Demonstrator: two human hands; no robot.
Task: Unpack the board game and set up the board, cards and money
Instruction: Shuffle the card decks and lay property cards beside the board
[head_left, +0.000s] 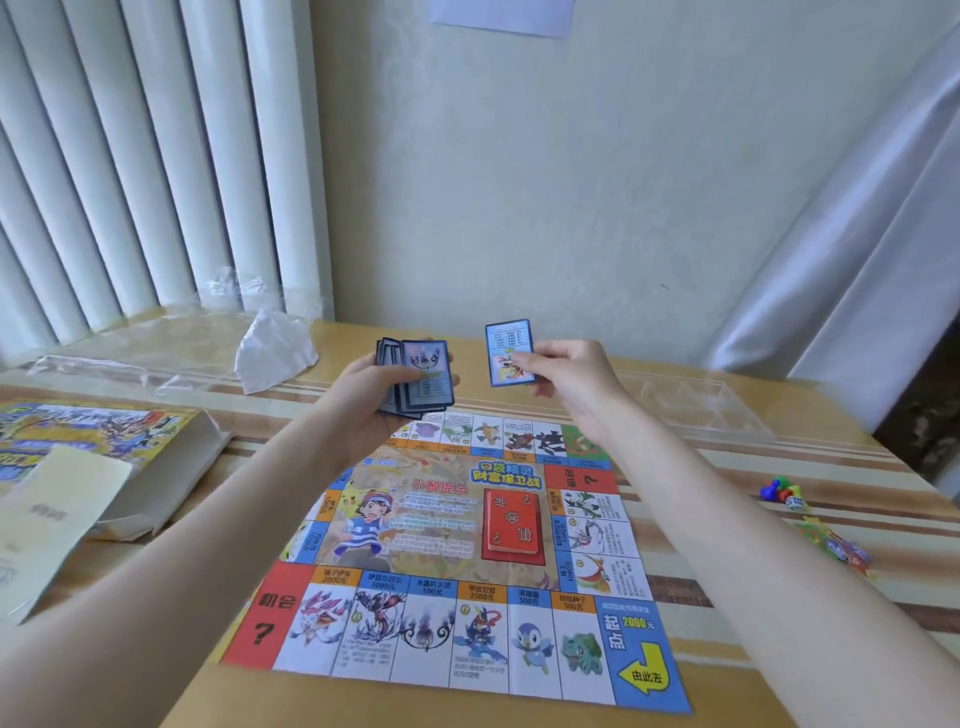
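Left hand (363, 395) grips fanned stack of blue-bordered cards (418, 378); right hand (569, 371) fingers pinch single blue-bordered card (510, 349), above far edge of colourful paper game board (457, 561).

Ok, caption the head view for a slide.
Left hand holds blue card stack; right hand lifts one card above board.

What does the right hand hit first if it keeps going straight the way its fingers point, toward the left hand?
Probably the card stack in the left hand. The right hand pinches a single card, fingers aimed left, with only open air showing between. Depth is unclear, so it might pass behind.
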